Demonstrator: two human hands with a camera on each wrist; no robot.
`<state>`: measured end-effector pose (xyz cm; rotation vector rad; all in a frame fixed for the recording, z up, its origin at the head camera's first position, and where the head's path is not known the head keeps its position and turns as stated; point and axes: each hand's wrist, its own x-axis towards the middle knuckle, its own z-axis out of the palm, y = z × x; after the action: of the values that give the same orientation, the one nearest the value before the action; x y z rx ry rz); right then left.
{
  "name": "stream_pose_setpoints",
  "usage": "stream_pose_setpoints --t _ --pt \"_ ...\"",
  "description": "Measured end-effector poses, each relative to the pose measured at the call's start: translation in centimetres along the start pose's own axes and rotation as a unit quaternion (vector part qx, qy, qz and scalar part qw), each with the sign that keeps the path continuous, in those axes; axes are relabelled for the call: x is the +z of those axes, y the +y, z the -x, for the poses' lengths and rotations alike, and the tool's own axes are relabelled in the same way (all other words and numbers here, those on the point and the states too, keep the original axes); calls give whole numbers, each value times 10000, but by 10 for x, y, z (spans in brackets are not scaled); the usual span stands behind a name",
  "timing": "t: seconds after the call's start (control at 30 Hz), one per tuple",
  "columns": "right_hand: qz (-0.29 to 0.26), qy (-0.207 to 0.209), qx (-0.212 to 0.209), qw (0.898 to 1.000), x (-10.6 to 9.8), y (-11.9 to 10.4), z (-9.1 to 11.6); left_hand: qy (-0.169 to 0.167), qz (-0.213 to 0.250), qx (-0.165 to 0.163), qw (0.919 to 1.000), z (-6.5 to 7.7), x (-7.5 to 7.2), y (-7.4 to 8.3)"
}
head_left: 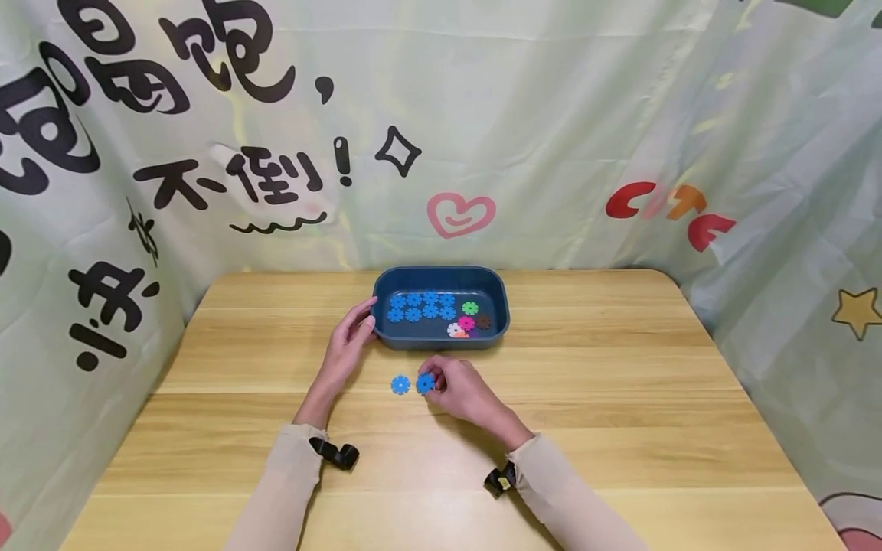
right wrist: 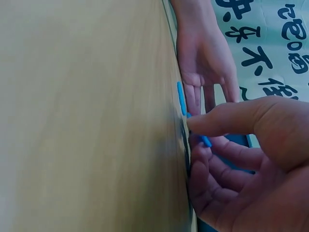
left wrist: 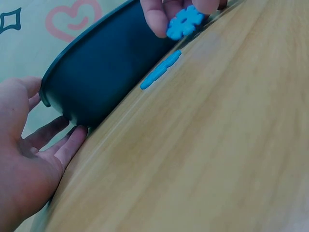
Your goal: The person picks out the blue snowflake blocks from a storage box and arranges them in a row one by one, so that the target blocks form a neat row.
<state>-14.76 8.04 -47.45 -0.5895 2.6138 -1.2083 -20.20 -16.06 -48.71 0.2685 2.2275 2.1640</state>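
Observation:
In the head view my right hand (head_left: 460, 389) pinches a blue snowflake building disc (head_left: 426, 383) between thumb and fingers, in front of the tray. Another blue disc (head_left: 400, 385) lies flat on the table just left of it. My left hand (head_left: 346, 344) touches the left end of the dark blue tray (head_left: 441, 343), its fingers fairly straight against the outer wall and rim. The left wrist view shows the held disc (left wrist: 185, 22) tilted above the table. In the right wrist view my thumb (right wrist: 227, 118) covers part of that disc.
Inside the tray, several blue discs (head_left: 430, 312) lie in two rows at the left. Loose discs, among them a green (head_left: 470, 308), a pink (head_left: 466, 323) and a brown one (head_left: 484, 322), lie at the right. A printed curtain (head_left: 551, 153) hangs behind the wooden table (head_left: 606, 398).

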Motion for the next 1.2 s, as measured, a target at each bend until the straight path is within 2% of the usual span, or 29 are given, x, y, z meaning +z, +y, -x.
stream_pose_setpoints --t 0.17,0.4,0.57,0.77,1.07,1.2 --pt "353 56 110 9993 4 0 -1 -26 41 -34 10000 0 1 -1" --pt "405 160 264 9987 6 1 2 -8 143 -18 9999 -9 -1 -27" --pt "476 130 298 9983 7 0 2 33 80 54 9999 -10 -2 -33" --pt "521 99 369 9979 7 -3 -1 115 54 252 9996 -11 -3 -33" --pt "608 101 409 9973 8 -4 -5 117 68 306 9994 -11 -5 -33" --pt "602 97 377 9974 8 -4 -4 22 149 184 9997 -5 -3 -16"
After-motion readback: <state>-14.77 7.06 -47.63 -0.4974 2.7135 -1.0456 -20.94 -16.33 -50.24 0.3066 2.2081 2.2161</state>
